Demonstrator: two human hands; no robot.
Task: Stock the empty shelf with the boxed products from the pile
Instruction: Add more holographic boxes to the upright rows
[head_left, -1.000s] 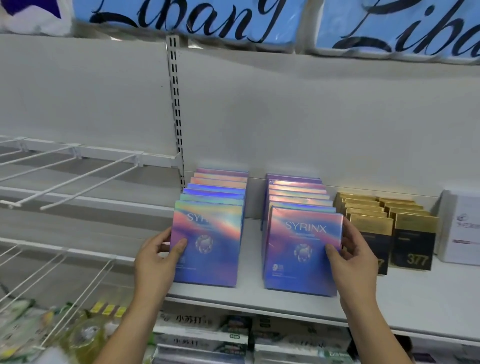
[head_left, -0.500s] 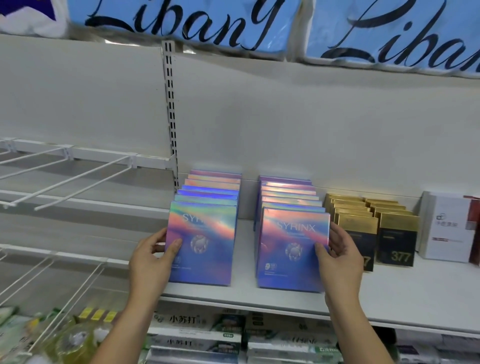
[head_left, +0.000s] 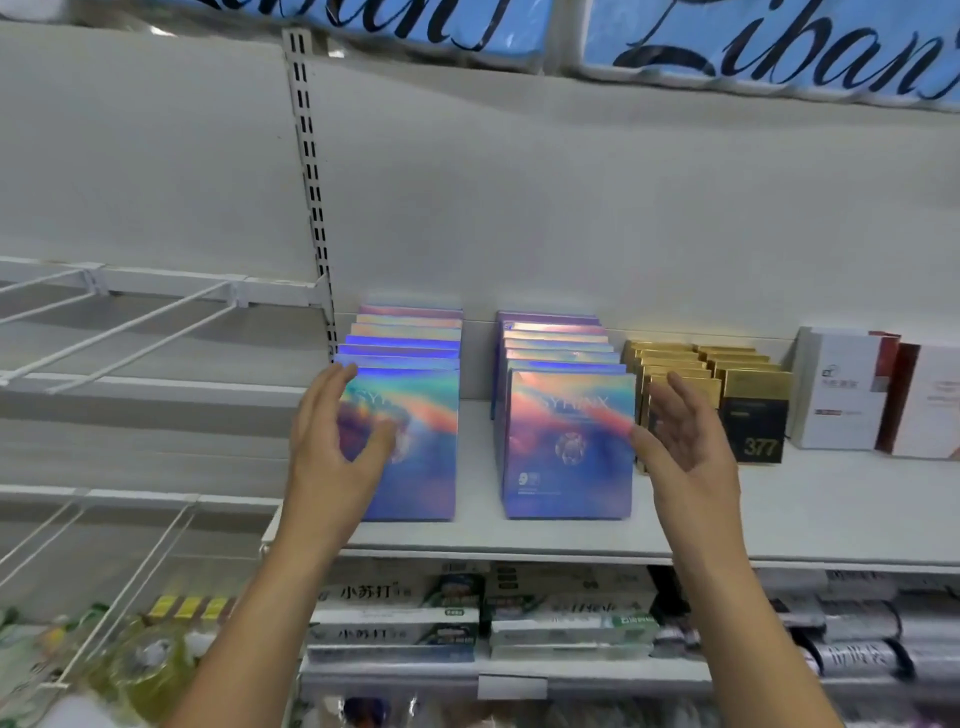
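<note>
White shelf (head_left: 831, 512) bears two iridescent box rows (head_left: 569, 447); below, possibly toothpaste cartons (head_left: 395, 597).

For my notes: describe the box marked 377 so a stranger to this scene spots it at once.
Find the white shelf carrying two rows of iridescent SYRINX boxes. Right of them stand two rows of gold-topped boxes; the 377 box fronts the right-hand row. Its black face with gold numerals shows in full, whereas the front box beside it is largely hidden behind the right hand.
</note>
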